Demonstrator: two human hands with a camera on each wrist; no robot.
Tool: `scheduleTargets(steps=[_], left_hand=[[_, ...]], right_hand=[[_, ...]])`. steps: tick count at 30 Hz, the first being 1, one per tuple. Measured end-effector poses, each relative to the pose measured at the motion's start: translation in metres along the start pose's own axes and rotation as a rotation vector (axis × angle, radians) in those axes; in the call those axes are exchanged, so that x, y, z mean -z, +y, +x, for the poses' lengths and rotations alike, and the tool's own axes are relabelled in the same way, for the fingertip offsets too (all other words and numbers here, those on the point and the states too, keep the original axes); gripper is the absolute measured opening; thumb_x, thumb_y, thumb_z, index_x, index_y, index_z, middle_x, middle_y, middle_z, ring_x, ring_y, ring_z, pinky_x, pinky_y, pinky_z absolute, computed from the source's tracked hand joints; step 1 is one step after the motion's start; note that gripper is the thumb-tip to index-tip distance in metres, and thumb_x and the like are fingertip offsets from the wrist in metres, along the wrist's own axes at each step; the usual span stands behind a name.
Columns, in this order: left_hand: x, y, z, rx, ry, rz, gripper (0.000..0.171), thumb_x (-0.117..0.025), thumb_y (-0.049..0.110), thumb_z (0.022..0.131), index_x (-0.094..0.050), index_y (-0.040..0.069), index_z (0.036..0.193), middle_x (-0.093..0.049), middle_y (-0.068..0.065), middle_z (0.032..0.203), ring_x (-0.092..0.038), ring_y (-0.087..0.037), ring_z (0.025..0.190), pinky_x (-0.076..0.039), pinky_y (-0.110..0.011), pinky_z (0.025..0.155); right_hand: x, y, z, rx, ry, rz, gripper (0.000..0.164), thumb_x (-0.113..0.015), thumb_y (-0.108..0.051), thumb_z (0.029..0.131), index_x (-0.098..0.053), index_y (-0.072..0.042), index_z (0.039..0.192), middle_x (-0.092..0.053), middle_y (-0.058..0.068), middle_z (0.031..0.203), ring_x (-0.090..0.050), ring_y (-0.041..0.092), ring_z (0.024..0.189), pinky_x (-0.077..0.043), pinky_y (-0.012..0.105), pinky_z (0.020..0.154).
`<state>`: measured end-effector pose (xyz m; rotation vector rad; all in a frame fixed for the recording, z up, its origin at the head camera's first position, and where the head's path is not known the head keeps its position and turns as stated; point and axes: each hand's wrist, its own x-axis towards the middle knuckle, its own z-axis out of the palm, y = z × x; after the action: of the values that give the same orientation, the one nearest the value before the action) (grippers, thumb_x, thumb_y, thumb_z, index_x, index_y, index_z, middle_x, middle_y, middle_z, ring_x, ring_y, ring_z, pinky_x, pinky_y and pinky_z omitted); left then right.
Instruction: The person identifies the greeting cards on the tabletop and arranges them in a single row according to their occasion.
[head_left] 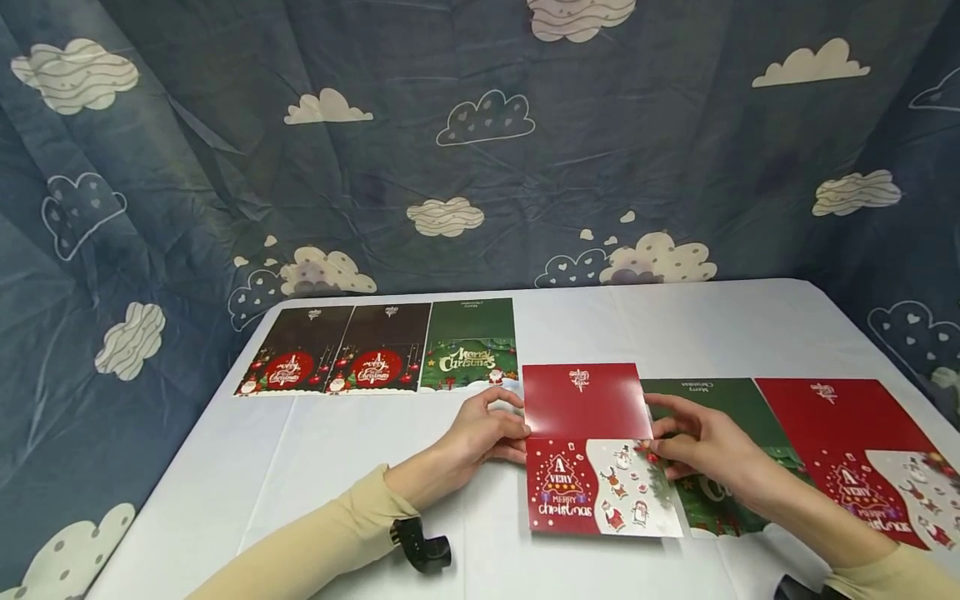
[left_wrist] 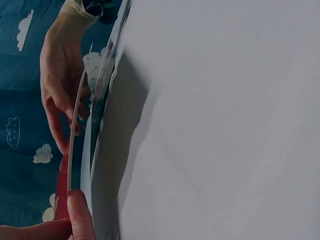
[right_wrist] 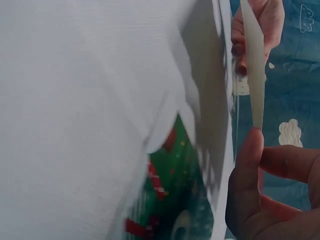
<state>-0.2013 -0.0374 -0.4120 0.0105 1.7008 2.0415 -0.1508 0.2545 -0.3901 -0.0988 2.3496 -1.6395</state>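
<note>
An unfolded red Christmas card is held between my two hands, raised off the white table with its shadow beneath. My left hand pinches its left edge near the fold. At the opposite edge, my right hand pinches it between thumb and fingers. The left wrist view shows the card almost edge-on, my left thumb against it. In the right wrist view the card's pale underside appears. A green Merry Christmas card lies partly hidden under my right hand.
Another red card lies at the far right, partly behind my right forearm. Two dark cards and a green card lie in a row at the back left. A cloud-patterned curtain hangs behind the table.
</note>
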Motion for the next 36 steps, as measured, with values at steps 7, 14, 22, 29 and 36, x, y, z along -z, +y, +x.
scheduleTargets(steps=[7,14,22,29,36], left_hand=[[0.002,0.008,0.014,-0.065,0.032,0.014,0.037,-0.058,-0.012,0.081,-0.054,-0.002,0.116,-0.063,-0.011,0.076,-0.059,-0.017,0.053,-0.056,-0.033,0.053],[0.006,0.015,0.028,-0.086,0.043,0.014,0.043,-0.059,-0.014,0.079,-0.055,-0.001,0.120,-0.063,-0.013,0.081,-0.059,-0.018,0.056,-0.057,-0.034,0.056],[0.008,0.022,0.053,-0.103,0.097,0.040,0.043,-0.056,-0.017,0.078,-0.057,-0.007,0.119,-0.061,-0.014,0.085,-0.061,-0.018,0.061,-0.057,-0.034,0.059],[0.010,0.030,0.071,-0.136,0.136,0.013,0.039,-0.056,-0.018,0.078,-0.057,-0.009,0.117,-0.063,-0.020,0.089,-0.060,-0.019,0.059,-0.057,-0.037,0.061],[0.011,0.034,0.090,-0.138,0.188,0.047,0.034,-0.056,-0.015,0.081,-0.060,-0.007,0.114,-0.064,-0.023,0.094,-0.061,-0.018,0.056,-0.057,-0.036,0.062]], right_hand=[[0.005,-0.007,0.010,0.030,0.029,-0.031,0.072,-0.066,-0.015,0.087,-0.027,-0.010,0.147,-0.054,0.020,0.106,-0.060,0.026,0.085,-0.057,0.037,0.065],[0.013,-0.013,0.027,0.070,0.038,-0.084,0.069,-0.065,-0.018,0.088,-0.029,-0.010,0.146,-0.055,0.019,0.103,-0.060,0.027,0.088,-0.057,0.037,0.067],[0.022,-0.016,0.056,0.084,0.046,-0.081,0.064,-0.061,-0.009,0.090,-0.030,-0.007,0.146,-0.055,0.022,0.102,-0.060,0.025,0.081,-0.057,0.037,0.064],[0.030,-0.019,0.078,0.094,0.045,-0.083,0.063,-0.060,-0.009,0.091,-0.030,-0.007,0.146,-0.055,0.024,0.103,-0.061,0.023,0.077,-0.057,0.037,0.063],[0.037,-0.014,0.101,0.082,0.058,-0.073,0.064,-0.062,-0.008,0.089,-0.031,-0.004,0.145,-0.054,0.024,0.105,-0.061,0.021,0.076,-0.057,0.036,0.064]])
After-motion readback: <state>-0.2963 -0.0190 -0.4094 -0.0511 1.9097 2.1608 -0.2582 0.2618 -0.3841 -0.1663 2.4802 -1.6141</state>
